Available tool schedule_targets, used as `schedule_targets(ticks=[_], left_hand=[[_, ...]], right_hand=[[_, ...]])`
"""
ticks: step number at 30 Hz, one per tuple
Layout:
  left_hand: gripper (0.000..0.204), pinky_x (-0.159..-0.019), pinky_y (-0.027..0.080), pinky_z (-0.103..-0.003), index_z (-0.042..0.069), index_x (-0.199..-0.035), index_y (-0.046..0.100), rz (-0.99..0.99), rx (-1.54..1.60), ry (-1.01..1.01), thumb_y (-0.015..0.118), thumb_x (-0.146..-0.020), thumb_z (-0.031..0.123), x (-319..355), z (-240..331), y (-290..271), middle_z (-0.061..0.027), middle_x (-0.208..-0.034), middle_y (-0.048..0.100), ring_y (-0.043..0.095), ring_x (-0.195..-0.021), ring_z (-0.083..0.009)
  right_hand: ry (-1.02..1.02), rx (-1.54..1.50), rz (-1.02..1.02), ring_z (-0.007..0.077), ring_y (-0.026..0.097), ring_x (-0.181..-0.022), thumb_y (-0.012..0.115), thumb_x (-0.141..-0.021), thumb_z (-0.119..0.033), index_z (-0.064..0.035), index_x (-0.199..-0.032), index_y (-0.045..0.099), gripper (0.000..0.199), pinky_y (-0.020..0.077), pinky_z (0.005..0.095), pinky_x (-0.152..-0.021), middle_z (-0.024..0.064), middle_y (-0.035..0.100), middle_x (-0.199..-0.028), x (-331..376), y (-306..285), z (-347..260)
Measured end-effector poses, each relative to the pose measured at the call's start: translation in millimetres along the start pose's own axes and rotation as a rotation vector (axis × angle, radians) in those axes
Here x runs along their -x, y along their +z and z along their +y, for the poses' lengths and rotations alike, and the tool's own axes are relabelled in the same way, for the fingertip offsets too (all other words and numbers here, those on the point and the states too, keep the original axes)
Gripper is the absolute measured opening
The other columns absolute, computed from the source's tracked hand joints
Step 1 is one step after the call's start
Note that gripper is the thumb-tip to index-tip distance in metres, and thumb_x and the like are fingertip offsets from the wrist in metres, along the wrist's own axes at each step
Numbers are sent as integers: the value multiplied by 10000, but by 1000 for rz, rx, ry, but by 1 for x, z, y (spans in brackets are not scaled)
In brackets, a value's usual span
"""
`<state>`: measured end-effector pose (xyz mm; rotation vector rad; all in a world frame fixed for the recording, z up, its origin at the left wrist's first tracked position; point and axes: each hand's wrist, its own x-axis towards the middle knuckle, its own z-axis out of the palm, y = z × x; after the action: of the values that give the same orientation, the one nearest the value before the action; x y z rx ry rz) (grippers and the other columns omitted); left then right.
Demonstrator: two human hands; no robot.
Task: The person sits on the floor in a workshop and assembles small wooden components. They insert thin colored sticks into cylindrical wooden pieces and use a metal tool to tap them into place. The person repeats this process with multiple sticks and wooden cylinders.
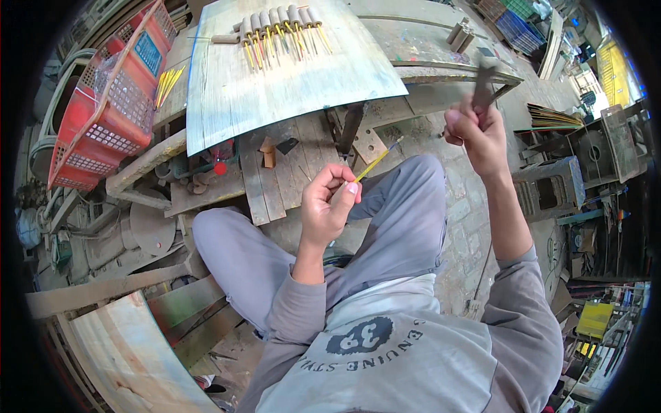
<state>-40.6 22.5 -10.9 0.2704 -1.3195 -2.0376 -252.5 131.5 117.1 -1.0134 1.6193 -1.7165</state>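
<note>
left hand has thumb and fingertips pinched on a thin yellow stick with a bluish-grey far end, held above the knees, between the legs and the worktop. right hand is curled firmly round a dark blurred tool or block, raised well apart from the left. blur hides its kind.

risks, my read: the stick is thin and held near one end, so a sideways knock could twist it out of the pinch or snap it. if the dark piece comes over to it, a missed strike would catch the left thumb. the round grey-beige cylinders with yellow sticks lie loose on the pale blue-white flat board; a bump to the board could roll them off.

counts: one stick in the left hand, one dark piece in the right. about eight cylinders in the row, overlap makes it approximate. one more grey-beige cylinder lies sideways at the row's left. a small cluster of grey cylinders further right, three or four. one bundle of loose yellow sticks, several, overlapped, beside one red perforated plastic crate.
</note>
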Motion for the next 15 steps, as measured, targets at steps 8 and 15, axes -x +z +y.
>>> schedule_targets(ticks=[8, 15], left_hand=[[128, -582, 380, -185, 13, -916, 494, -74, 68, -13, 552, -896, 124, 3, 1, 10, -22, -703, 538, 473, -632, -52], [103, -522, 332, -175, 24, -910, 483, -68, 95, 12, 524, -892, 117, 5, 1, 8, -14, -679, 516, 440, -591, -41]], right_hand=[[-387, 166, 109, 83, 320, -514, 679, -778, -26, -60, -631, 326, 383, 268, 242, -475, -1, 343, -554, -16, 19, -9], [-409, 312, -32, 45, 397, -526, 688, -797, -47, -54, -638, 460, 279, 305, 228, -464, -43, 441, -569, -10, 16, -7]])
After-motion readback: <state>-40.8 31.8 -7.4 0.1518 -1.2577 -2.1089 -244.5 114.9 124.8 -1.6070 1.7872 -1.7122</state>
